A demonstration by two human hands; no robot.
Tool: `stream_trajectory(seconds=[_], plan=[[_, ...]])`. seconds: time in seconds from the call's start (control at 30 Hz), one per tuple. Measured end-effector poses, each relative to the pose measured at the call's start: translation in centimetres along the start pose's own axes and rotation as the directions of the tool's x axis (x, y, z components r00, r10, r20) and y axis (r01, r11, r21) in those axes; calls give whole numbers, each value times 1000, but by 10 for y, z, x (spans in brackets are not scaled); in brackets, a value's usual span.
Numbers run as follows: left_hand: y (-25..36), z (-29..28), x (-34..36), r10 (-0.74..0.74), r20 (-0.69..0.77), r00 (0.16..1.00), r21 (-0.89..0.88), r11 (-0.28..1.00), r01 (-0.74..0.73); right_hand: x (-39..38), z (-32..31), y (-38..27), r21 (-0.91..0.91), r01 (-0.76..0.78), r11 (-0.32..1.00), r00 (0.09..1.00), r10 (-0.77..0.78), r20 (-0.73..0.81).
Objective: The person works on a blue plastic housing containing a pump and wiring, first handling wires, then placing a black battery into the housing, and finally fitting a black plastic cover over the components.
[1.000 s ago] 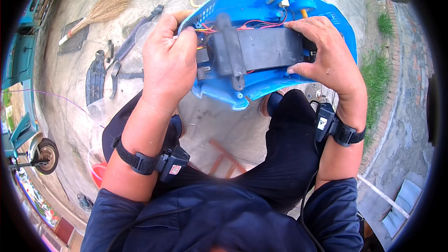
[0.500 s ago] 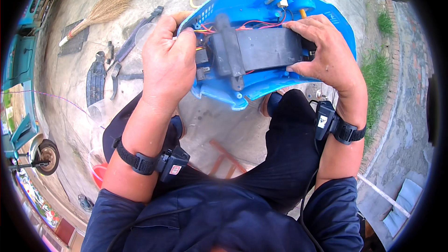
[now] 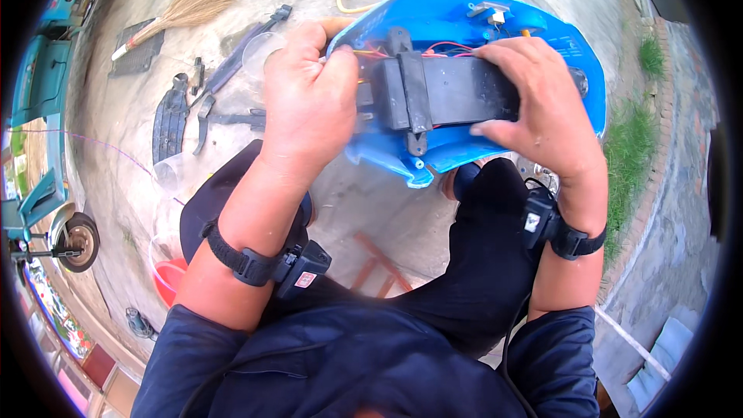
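Note:
A blue plastic shell (image 3: pixel 457 156), its hollow side up, is held above my knees. Inside it lies a black box-shaped battery (image 3: pixel 462 91), crossed by a black bracket (image 3: pixel 416 93) with a screw lug at each end. Red and yellow wires (image 3: pixel 449 47) run along its far side. My left hand (image 3: pixel 313 104) grips the shell's left rim, thumb on the inside and fingers partly hidden behind. My right hand (image 3: pixel 538 97) spans the battery's right end, fingers on the far side and thumb along the near side. That end is hidden under the hand.
On the concrete to the left lie a straw broom (image 3: pixel 197 4), black straps (image 3: pixel 241 50) and a dark curved plate (image 3: pixel 170 120). A red basin (image 3: pixel 170 277) stands by my left arm. Beyond my knees' right are grass (image 3: pixel 631 139) and a brick edge. A wheeled vehicle (image 3: pixel 80 241) is at far left.
The shell and the ground have both shifted right in view. My left hand has moved right with the rim. The right thumb has slid lower, and the hand now covers more of the battery's end.

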State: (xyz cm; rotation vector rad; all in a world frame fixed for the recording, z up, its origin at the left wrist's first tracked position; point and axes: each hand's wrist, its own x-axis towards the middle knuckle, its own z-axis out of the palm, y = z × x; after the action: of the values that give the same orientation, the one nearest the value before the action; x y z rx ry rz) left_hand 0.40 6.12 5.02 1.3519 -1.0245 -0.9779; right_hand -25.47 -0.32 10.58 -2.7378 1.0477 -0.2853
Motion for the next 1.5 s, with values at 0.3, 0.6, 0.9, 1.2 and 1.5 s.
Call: stream_trajectory(seconds=[0.3,0.6,0.9,1.2,1.5], plan=[[-8,-1,0,13,-28,1000,8,1000,-13,23,28,-28,49,-36,998,995,32,98],[-9,-2,-1,22,-28,999,64,998,-21,24,27,-25,76,1,997,998,-6,68],[-6,-4,-2,32,-20,999,141,990,-28,22,18,-25,103,11,995,998,-17,61],[-9,-3,-2,3,-19,1000,120,993,-1,19,4,-27,139,-12,990,999,6,47],[-8,-3,-5,-3,-12,1000,128,992,4,21,-15,-17,259,-57,964,996,36,85]])
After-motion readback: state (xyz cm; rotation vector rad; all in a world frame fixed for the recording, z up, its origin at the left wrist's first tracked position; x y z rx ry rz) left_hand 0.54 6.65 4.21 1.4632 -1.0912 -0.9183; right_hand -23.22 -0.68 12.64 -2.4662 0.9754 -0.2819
